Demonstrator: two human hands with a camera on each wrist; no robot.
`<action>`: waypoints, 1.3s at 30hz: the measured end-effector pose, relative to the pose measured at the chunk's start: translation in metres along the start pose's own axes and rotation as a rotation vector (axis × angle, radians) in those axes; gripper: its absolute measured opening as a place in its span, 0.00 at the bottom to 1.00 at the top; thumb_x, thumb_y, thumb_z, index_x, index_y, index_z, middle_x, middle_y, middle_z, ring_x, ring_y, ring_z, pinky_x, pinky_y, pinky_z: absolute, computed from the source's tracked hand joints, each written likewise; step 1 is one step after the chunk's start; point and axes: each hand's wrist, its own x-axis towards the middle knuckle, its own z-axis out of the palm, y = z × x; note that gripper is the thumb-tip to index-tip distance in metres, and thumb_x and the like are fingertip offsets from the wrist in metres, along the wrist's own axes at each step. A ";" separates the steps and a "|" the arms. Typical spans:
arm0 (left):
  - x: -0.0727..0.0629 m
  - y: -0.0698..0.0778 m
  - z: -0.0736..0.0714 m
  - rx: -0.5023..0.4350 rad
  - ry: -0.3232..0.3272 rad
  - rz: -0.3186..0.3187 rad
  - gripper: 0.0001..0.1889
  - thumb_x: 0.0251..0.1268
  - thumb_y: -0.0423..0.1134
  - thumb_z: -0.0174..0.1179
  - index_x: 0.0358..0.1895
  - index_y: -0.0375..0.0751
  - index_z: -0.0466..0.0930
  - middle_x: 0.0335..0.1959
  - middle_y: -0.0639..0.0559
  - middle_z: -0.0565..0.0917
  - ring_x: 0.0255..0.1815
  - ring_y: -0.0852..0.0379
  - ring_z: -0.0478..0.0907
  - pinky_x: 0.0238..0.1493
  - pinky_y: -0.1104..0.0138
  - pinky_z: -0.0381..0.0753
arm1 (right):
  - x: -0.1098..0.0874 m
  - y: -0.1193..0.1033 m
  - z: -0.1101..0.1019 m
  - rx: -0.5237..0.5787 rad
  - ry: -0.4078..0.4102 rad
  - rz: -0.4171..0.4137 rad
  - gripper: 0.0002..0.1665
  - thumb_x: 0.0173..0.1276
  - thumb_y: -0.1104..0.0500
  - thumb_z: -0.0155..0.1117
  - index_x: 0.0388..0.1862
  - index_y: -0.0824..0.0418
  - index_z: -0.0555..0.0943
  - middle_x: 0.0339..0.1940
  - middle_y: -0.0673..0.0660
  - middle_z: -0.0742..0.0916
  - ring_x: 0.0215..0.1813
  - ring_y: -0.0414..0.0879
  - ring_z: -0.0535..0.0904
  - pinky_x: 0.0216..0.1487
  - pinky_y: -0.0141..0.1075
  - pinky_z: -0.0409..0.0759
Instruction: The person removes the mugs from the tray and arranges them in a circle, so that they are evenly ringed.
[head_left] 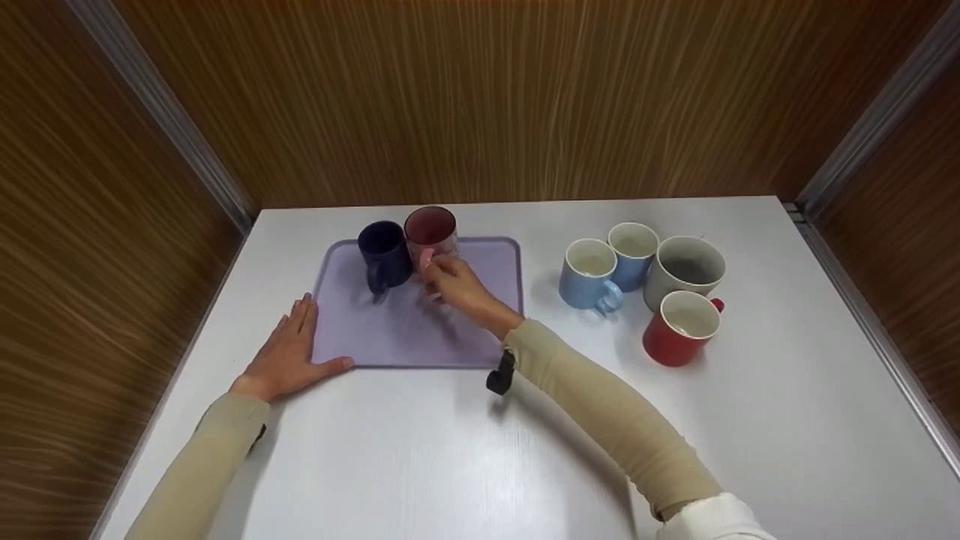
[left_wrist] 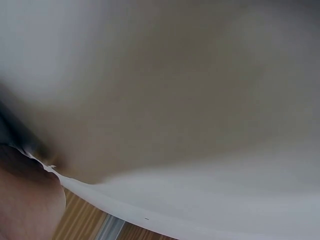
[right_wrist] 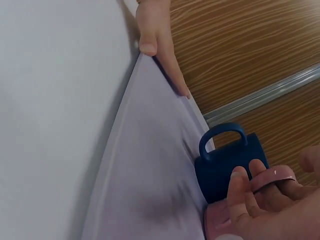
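My right hand (head_left: 459,289) grips the handle of a pink mug (head_left: 431,229) at the back of a lilac tray (head_left: 390,337). In the right wrist view, fingers (right_wrist: 272,197) pass through the pink handle (right_wrist: 274,176). Close beside it on the left, a dark blue mug (head_left: 385,253) stands upright on the tray, its handle toward the front. My left hand (head_left: 289,356) lies at the tray's front left corner, fingers straight along the left edge and thumb along the front edge. In the left wrist view only a bit of hand (left_wrist: 30,200) shows.
On the white table (head_left: 420,457), right of the tray, stand a light blue mug (head_left: 587,277), another blue mug (head_left: 634,251), a large grey mug (head_left: 684,270) and a red mug (head_left: 675,334), grouped closely. Wood-grain panels (head_left: 525,97) enclose the table at the back and sides.
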 end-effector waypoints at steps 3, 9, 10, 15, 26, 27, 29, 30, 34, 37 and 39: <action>0.000 0.000 0.000 -0.002 -0.001 0.000 0.70 0.63 0.80 0.59 0.86 0.28 0.35 0.89 0.34 0.36 0.90 0.35 0.34 0.88 0.41 0.40 | 0.003 0.001 0.004 0.083 0.011 0.033 0.20 0.89 0.54 0.48 0.52 0.70 0.79 0.48 0.60 0.87 0.42 0.50 0.85 0.47 0.45 0.86; 0.002 0.000 -0.001 -0.004 0.007 0.008 0.71 0.63 0.80 0.59 0.86 0.28 0.34 0.89 0.34 0.35 0.90 0.34 0.34 0.88 0.41 0.40 | 0.004 0.003 0.008 0.161 0.071 0.003 0.28 0.91 0.49 0.42 0.42 0.71 0.78 0.30 0.52 0.77 0.29 0.42 0.69 0.30 0.32 0.69; 0.002 0.000 -0.001 -0.004 0.009 0.008 0.71 0.63 0.80 0.59 0.86 0.28 0.34 0.89 0.34 0.35 0.90 0.34 0.34 0.88 0.41 0.40 | 0.004 0.002 0.009 0.151 0.088 0.000 0.29 0.91 0.49 0.42 0.40 0.71 0.77 0.28 0.51 0.76 0.27 0.40 0.67 0.29 0.31 0.67; 0.003 -0.001 0.000 0.008 0.009 0.010 0.71 0.63 0.80 0.59 0.86 0.28 0.34 0.89 0.34 0.35 0.90 0.35 0.33 0.88 0.41 0.40 | 0.002 0.000 0.009 0.083 0.166 0.026 0.30 0.91 0.46 0.43 0.39 0.70 0.77 0.25 0.49 0.74 0.25 0.38 0.66 0.27 0.28 0.64; -0.001 -0.002 0.004 0.006 0.018 0.007 0.71 0.63 0.81 0.58 0.86 0.27 0.36 0.89 0.33 0.36 0.90 0.34 0.34 0.88 0.41 0.40 | -0.003 -0.002 -0.004 0.046 0.185 0.030 0.29 0.90 0.45 0.47 0.36 0.67 0.76 0.30 0.56 0.77 0.29 0.42 0.69 0.30 0.33 0.68; -0.001 -0.001 0.004 0.006 0.017 0.005 0.71 0.63 0.81 0.58 0.86 0.27 0.36 0.89 0.33 0.36 0.90 0.34 0.35 0.88 0.41 0.41 | -0.005 -0.002 -0.006 0.036 0.180 0.022 0.29 0.90 0.45 0.47 0.37 0.68 0.76 0.30 0.56 0.77 0.29 0.42 0.69 0.30 0.33 0.69; -0.001 -0.001 0.004 0.006 0.014 0.001 0.71 0.63 0.81 0.58 0.86 0.27 0.36 0.89 0.34 0.35 0.90 0.34 0.34 0.88 0.41 0.40 | -0.007 -0.004 -0.010 0.020 0.168 0.002 0.29 0.90 0.45 0.47 0.38 0.70 0.76 0.31 0.57 0.78 0.29 0.42 0.69 0.30 0.32 0.70; -0.001 -0.001 0.003 0.008 0.012 -0.001 0.71 0.63 0.81 0.58 0.86 0.27 0.35 0.89 0.34 0.35 0.90 0.34 0.34 0.88 0.41 0.40 | -0.009 -0.005 -0.013 0.015 0.165 -0.005 0.30 0.90 0.45 0.47 0.38 0.70 0.76 0.32 0.57 0.78 0.29 0.41 0.70 0.30 0.32 0.70; 0.000 -0.001 0.002 0.006 0.010 0.002 0.71 0.63 0.81 0.57 0.86 0.28 0.35 0.89 0.34 0.35 0.90 0.35 0.33 0.88 0.41 0.40 | -0.018 -0.011 -0.025 0.018 0.159 -0.034 0.28 0.90 0.46 0.48 0.38 0.70 0.76 0.32 0.57 0.78 0.29 0.40 0.71 0.33 0.34 0.72; 0.001 -0.001 0.002 0.007 0.010 0.006 0.71 0.63 0.81 0.57 0.86 0.28 0.35 0.89 0.34 0.35 0.90 0.35 0.33 0.88 0.41 0.40 | -0.025 -0.017 -0.035 0.036 0.150 -0.041 0.27 0.89 0.47 0.49 0.36 0.67 0.75 0.31 0.57 0.78 0.29 0.40 0.71 0.36 0.38 0.71; 0.002 -0.001 0.001 0.008 0.013 0.008 0.71 0.63 0.81 0.58 0.86 0.28 0.35 0.89 0.34 0.35 0.90 0.34 0.34 0.88 0.41 0.40 | -0.031 -0.021 -0.042 0.044 0.136 -0.039 0.26 0.89 0.46 0.49 0.35 0.65 0.75 0.31 0.57 0.77 0.30 0.41 0.71 0.37 0.39 0.71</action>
